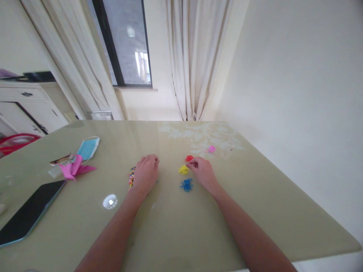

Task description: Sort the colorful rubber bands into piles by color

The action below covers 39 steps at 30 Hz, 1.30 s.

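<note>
My left hand [146, 172] rests over a pile of small mixed-colour rubber bands [132, 176], covering most of it. Its fingers are curled, and whatever they grip is hidden. To the right, my right hand [203, 172] has thumb and fingers pinched together; anything between them is too small to make out. Those fingertips hover at the edge of a red pile of bands [189, 158] and a yellow pile of bands [183, 170]. Just nearer to me lies a blue pile of bands [186, 185]. Farther off sits a small pink cluster [211, 149].
On the left of the glossy table [176, 234] lie a dark-screened phone or tablet [32, 211], a pink folded-paper bird [74, 169] and a blue face mask [88, 148]. A shiny round spot [110, 201] shows beside my left forearm. A wall borders the right side.
</note>
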Each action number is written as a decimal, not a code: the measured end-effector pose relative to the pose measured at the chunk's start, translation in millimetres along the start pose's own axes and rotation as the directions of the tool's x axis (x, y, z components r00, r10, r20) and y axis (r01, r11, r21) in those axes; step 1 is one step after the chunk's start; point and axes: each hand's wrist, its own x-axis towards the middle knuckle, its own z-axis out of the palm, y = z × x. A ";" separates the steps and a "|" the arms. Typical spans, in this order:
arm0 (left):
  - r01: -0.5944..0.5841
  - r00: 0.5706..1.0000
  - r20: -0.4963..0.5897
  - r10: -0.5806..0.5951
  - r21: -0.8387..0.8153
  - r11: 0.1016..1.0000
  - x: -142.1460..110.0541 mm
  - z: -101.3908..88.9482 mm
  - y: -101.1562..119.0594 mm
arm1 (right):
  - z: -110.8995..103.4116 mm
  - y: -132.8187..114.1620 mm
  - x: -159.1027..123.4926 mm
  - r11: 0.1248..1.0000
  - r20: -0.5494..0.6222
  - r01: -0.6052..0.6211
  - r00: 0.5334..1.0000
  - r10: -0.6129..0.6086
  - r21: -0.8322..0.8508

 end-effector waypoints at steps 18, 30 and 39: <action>0.248 0.957 0.287 0.052 -0.893 0.376 -7.1 0.6 28.7 | 6.7 -33.6 -24.0 0.934 -0.013 0.201 0.978 -0.206 0.295; -0.058 0.985 0.168 0.027 0.184 0.981 -9.3 0.9 2.5 | -46.2 -42.4 -23.1 0.725 0.020 0.032 0.998 -0.063 0.688; -0.075 0.970 0.243 0.010 0.257 0.964 -4.1 4.7 1.4 | -51.0 -36.6 -18.0 0.730 -0.041 0.049 0.999 -0.028 0.682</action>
